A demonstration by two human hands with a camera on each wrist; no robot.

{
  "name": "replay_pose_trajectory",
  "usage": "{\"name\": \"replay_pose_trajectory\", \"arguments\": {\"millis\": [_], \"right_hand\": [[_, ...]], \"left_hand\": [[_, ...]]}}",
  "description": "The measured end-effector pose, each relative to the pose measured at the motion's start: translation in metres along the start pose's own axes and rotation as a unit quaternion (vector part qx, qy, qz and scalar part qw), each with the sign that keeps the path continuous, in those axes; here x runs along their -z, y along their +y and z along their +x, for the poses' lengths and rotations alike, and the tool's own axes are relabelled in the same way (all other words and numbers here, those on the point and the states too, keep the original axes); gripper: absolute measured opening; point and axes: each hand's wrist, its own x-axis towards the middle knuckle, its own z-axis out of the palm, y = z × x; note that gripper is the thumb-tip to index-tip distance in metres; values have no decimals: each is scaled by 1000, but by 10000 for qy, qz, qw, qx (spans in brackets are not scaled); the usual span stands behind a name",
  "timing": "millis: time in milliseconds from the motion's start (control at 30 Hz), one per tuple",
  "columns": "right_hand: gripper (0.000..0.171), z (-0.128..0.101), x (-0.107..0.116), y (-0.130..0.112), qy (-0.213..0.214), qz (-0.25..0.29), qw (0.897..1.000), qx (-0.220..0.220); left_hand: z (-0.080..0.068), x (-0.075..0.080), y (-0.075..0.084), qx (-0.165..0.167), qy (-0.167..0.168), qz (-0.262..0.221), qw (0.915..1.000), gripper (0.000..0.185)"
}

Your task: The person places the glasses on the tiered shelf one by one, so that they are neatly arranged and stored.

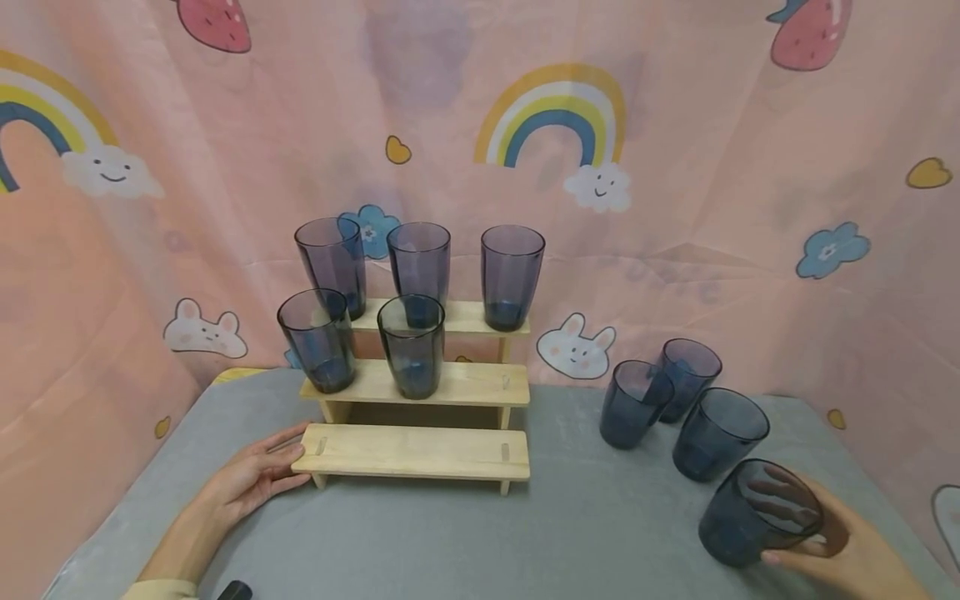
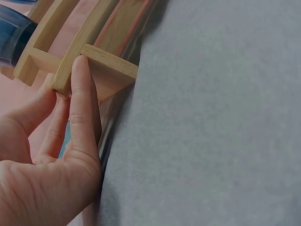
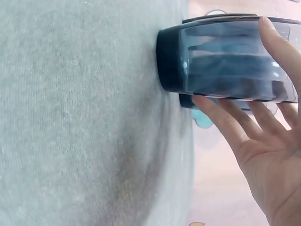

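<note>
Head view: right hand (image 1: pixel 840 546), at 4 o'clock on the grey table (image 1: pixel 585 533), curls its fingers round a dark blue glass tumbler (image 1: pixel 757 514); left hand (image 1: pixel 251 475), at 8 o'clock, fingers straight, touches the three-tier wooden rack (image 1: pixel 416 450).

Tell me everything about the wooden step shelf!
The wooden step shelf is pale, plain wood with three steps and small pegs. It stands on the grey table before the pink curtain. Three dark glasses stand on its top step, two on the middle one; the bottom step is bare. The left hand touches its bottom step's left end, thumb along the edge.
</note>
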Motion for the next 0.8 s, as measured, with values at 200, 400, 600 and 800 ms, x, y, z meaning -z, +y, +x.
{"name": "replay_pose_trajectory", "arguments": {"millis": [200, 400, 600, 800], "right_hand": [[117, -2, -2, -7, 107, -18, 9999, 48], [110, -3, -7, -25, 140, 174, 9980, 584], [92, -3, -10, -60, 70, 1022, 9792, 1751], [90, 1, -18, -97, 340, 1556, 9623, 2203]], "left_hand": [[0, -1, -1, -15, 9, -11, 10000, 34], [0, -1, -2, 3, 27, -59, 10000, 32], [0, 0, -2, -10, 50, -78, 10000, 29], [0, 0, -1, -28, 138, 26, 9999, 50]]}}
